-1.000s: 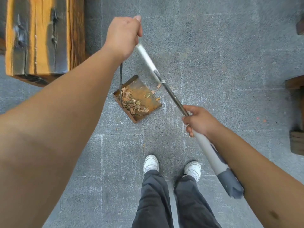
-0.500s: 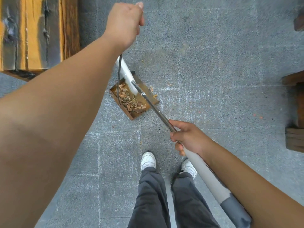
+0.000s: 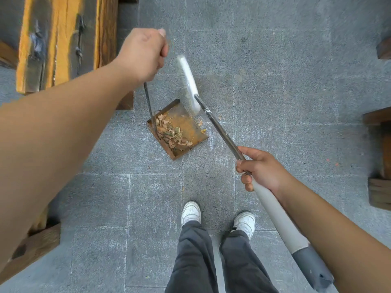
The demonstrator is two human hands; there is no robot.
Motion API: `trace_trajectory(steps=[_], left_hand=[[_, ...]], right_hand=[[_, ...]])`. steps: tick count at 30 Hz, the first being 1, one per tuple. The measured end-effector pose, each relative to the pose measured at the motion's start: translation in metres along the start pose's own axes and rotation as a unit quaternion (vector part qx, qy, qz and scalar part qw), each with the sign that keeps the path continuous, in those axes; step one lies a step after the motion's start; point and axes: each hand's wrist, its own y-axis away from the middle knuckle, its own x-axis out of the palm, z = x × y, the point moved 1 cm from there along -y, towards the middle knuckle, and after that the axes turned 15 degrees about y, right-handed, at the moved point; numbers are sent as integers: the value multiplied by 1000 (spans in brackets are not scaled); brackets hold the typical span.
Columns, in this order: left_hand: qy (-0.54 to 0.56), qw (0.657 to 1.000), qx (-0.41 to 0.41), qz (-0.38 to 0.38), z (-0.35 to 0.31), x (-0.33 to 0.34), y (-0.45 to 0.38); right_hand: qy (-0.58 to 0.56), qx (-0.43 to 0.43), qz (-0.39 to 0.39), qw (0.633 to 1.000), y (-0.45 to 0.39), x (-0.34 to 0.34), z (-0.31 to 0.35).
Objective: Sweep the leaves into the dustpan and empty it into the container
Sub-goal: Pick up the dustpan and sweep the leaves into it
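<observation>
A rusty metal dustpan rests on the grey paving, with a heap of dry leaves against its back wall. My left hand is closed on the top of the dustpan's thin upright handle. My right hand grips the broom's shaft. The white broom head is blurred and sits at the pan's open far-right edge. A few loose leaf bits lie on the stone just outside that edge.
A yellow-and-dark wooden bench stands at the upper left, with another timber piece at the lower left. Wooden furniture lines the right edge. My white shoes stand below the dustpan.
The broom head has swung out of the dustpan to its far-right edge. My right hand moved right with the shaft. The leaves sit packed toward the pan's back.
</observation>
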Motion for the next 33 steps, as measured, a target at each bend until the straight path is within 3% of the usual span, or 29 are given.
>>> trace_trajectory(steps=[5,10,12,16,21,26,30,33], left_hand=[[17,1000,-1,20,-4,-11,21],[14,1000,-13,14,-6,-23,32],[16,1000,-22,8,0,-26,34],[15,999,-32,-22,11,-23,30],[21,998,-40,-44,8,-13,15],[16,997,-51,-51,3,-3,1],[-2,993,-87,-75,0,2,-7],[-9,994,-87,-70,1,6,-6]], right_hand=[[-52,14,-9,999,-4,-4,9],[152,-17,-80,985,-22,-3,12],[292,-36,-127,947,-40,-3,19],[531,-72,-181,825,-85,2,43],[652,-28,-173,737,-118,9,56],[674,-12,-97,733,-89,5,10],[707,-7,-58,705,-48,-18,-20],[689,-9,-48,723,-28,-37,-29]])
